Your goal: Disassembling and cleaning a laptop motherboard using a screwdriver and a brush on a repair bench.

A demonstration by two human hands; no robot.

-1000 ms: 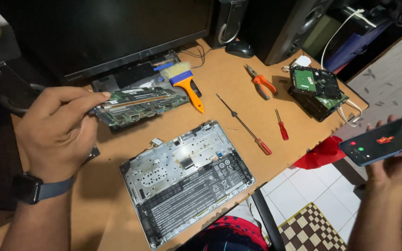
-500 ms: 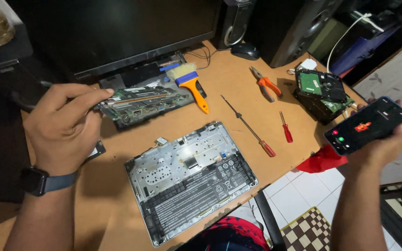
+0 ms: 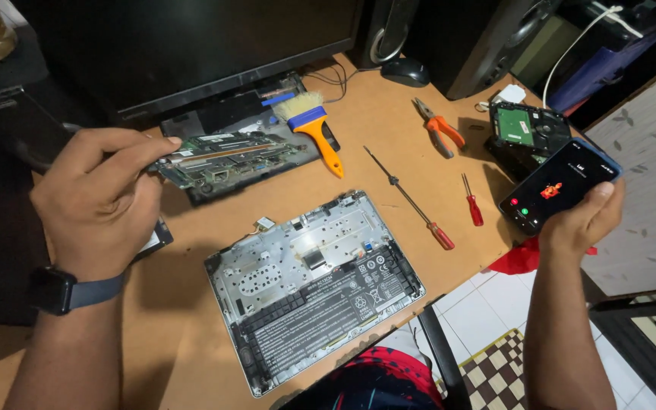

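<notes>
My left hand (image 3: 100,201), with a dark watch on the wrist, pinches the left end of a green laptop circuit board (image 3: 225,158) and holds it above the desk. My right hand (image 3: 582,220) grips a black phone (image 3: 559,184) with a lit screen, raised over the desk's right edge. Between the hands lies an opened laptop base (image 3: 314,285), its inner frame and black battery showing.
A brush with an orange handle (image 3: 314,129), a long screwdriver (image 3: 411,201), a short red screwdriver (image 3: 472,201), orange pliers (image 3: 440,127), a hard drive (image 3: 525,129), a mouse (image 3: 405,72), a monitor (image 3: 191,45) and a red cloth (image 3: 521,258) are on or by the wooden desk (image 3: 176,250).
My right hand has lifted the phone up and inward toward the desk. My left hand still holds the circuit board in about the same spot.
</notes>
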